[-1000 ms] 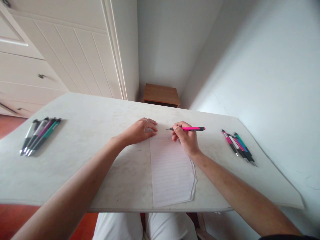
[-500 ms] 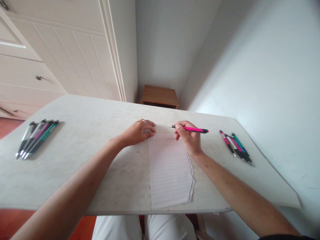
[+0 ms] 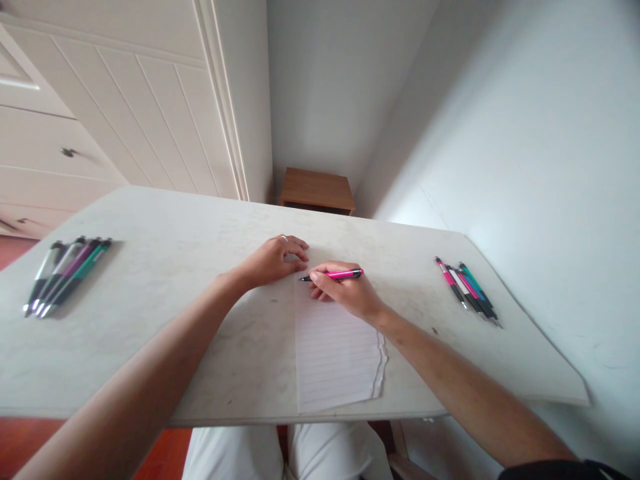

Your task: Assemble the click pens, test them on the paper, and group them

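Observation:
A pink pen [image 3: 343,274] with a black grip is pinched in my right hand [image 3: 350,291], its tip pointing left at the upper left corner of the lined paper [image 3: 335,360]. Whether the tip touches the sheet I cannot tell. The paper has a ragged torn right edge, and my right hand covers its upper part. My left hand [image 3: 275,260], with a ring on one finger, rests on the table by the paper's top left corner. Its fingers are loosely bent and apart, holding nothing.
Several pens [image 3: 67,277] lie in a group on the left of the white table [image 3: 200,220]. Another group of pens [image 3: 467,290] lies on the right. A wall [image 3: 540,167] borders the right side; a brown wooden box-like piece [image 3: 317,190] stands beyond the far edge.
My right hand has moved left and slightly down with the pink pen, from the paper's upper right to its upper left. My left hand has stayed nearly in place.

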`<state>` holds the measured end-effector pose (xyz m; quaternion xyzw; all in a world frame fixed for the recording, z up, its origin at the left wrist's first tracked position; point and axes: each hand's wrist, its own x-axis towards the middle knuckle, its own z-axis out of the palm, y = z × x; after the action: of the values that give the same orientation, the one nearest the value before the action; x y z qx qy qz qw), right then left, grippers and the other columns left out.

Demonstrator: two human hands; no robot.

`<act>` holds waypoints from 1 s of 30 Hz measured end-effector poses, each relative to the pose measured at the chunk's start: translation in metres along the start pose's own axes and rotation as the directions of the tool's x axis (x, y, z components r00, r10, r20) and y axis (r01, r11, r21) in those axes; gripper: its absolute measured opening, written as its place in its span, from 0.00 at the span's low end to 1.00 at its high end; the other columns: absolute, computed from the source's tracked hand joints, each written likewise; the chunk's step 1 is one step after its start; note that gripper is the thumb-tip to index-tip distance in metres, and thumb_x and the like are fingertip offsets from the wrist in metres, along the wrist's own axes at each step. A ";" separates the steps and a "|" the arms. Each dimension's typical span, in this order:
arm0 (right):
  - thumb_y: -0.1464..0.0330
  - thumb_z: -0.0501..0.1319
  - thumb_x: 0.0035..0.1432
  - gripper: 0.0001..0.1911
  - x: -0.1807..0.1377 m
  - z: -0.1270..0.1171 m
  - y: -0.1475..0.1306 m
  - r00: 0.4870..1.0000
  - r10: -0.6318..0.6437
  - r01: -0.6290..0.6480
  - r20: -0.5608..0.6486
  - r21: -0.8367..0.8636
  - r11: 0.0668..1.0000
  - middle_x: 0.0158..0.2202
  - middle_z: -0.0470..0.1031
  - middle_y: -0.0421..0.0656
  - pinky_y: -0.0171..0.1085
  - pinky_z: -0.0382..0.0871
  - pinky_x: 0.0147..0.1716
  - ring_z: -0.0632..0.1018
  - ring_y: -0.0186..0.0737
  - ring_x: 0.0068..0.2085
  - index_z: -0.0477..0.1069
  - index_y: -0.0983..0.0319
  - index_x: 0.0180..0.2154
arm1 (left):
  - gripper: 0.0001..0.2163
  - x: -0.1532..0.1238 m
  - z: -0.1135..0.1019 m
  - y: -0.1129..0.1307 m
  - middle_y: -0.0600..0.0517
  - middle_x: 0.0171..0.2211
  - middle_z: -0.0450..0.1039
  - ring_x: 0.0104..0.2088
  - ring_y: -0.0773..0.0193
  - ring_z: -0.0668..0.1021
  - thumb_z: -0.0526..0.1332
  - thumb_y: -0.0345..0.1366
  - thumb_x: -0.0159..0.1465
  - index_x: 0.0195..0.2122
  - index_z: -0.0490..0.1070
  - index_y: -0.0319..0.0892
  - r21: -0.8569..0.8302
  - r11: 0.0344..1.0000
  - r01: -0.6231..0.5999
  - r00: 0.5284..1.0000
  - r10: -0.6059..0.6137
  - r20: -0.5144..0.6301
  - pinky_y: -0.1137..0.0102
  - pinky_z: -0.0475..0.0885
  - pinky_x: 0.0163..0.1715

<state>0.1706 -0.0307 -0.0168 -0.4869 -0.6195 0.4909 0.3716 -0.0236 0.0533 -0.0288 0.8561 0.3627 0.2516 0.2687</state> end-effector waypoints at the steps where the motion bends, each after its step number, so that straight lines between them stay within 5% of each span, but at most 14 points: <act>1: 0.57 0.62 0.58 0.16 0.000 0.000 0.001 1.000 -0.003 0.003 -0.006 -0.013 1.000 0.27 0.79 0.44 0.31 0.75 0.24 0.80 0.37 0.27 0.78 0.65 0.37 | 0.09 0.000 0.000 0.000 0.48 0.48 0.78 0.49 0.56 0.78 0.62 0.39 0.57 0.34 0.81 0.43 -0.001 1.000 0.000 1.000 0.000 0.000 0.63 0.71 0.53; 10: 0.58 0.61 0.60 0.15 -0.001 0.001 0.006 0.998 -0.055 0.055 -0.001 -0.053 0.997 0.27 0.78 0.43 0.32 0.74 0.24 0.80 0.37 0.27 0.77 0.63 0.37 | 0.09 -0.001 0.001 -0.001 0.47 0.49 0.77 0.49 0.56 0.78 0.62 0.39 0.58 0.35 0.81 0.43 0.000 1.000 -0.006 1.000 0.006 0.001 0.64 0.71 0.53; 17: 0.56 0.61 0.60 0.17 0.003 -0.006 0.002 0.980 -0.118 0.148 -0.161 0.193 0.970 0.23 0.74 0.40 0.31 0.69 0.19 0.75 0.32 0.21 0.74 0.63 0.31 | 0.11 -0.001 -0.001 0.001 0.47 0.49 0.78 0.48 0.56 0.78 0.60 0.40 0.60 0.35 0.81 0.42 0.008 1.000 -0.022 1.000 0.022 0.014 0.64 0.71 0.52; 21: 0.58 0.62 0.58 0.17 0.013 -0.025 -0.002 0.951 -0.101 0.236 -0.293 0.474 0.848 0.24 0.73 0.40 0.32 0.71 0.23 0.74 0.32 0.23 0.69 0.62 0.23 | 0.12 -0.001 -0.002 0.002 0.48 0.49 0.78 0.48 0.56 0.78 0.58 0.41 0.62 0.36 0.81 0.43 0.002 1.000 -0.023 1.000 0.023 0.019 0.64 0.71 0.52; 24: 0.64 0.66 0.55 0.10 0.017 -0.042 -0.007 0.933 0.004 0.244 -0.359 0.643 0.726 0.31 0.76 0.41 0.35 0.74 0.33 0.77 0.33 0.31 0.70 0.62 0.26 | 0.12 -0.001 -0.002 0.001 0.47 0.49 0.77 0.49 0.55 0.78 0.59 0.42 0.62 0.37 0.81 0.43 0.000 1.000 -0.017 1.000 0.017 0.020 0.63 0.71 0.53; 28: 0.68 0.65 0.57 0.03 0.015 -0.058 -0.016 0.956 0.026 0.211 -0.291 0.751 0.625 0.25 0.70 0.36 0.31 0.66 0.24 0.68 0.28 0.23 0.72 0.60 0.33 | 0.12 -0.001 -0.001 -0.002 0.47 0.49 0.77 0.50 0.54 0.77 0.59 0.42 0.62 0.37 0.81 0.43 -0.001 1.000 -0.004 1.000 0.004 0.023 0.62 0.70 0.54; 30: 0.61 0.63 0.59 0.08 0.012 -0.062 -0.020 0.980 0.014 0.151 -0.197 0.790 0.594 0.22 0.65 0.35 0.32 0.61 0.21 0.64 0.29 0.21 0.73 0.60 0.34 | 0.12 -0.001 -0.001 -0.002 0.47 0.49 0.77 0.49 0.54 0.78 0.59 0.42 0.61 0.36 0.81 0.43 -0.009 1.000 -0.006 1.000 0.006 0.022 0.62 0.71 0.53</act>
<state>0.2208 -0.0049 0.0172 -0.2869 -0.3145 0.6550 0.6243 -0.0256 0.0539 -0.0294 0.8588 0.3559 0.2446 0.2756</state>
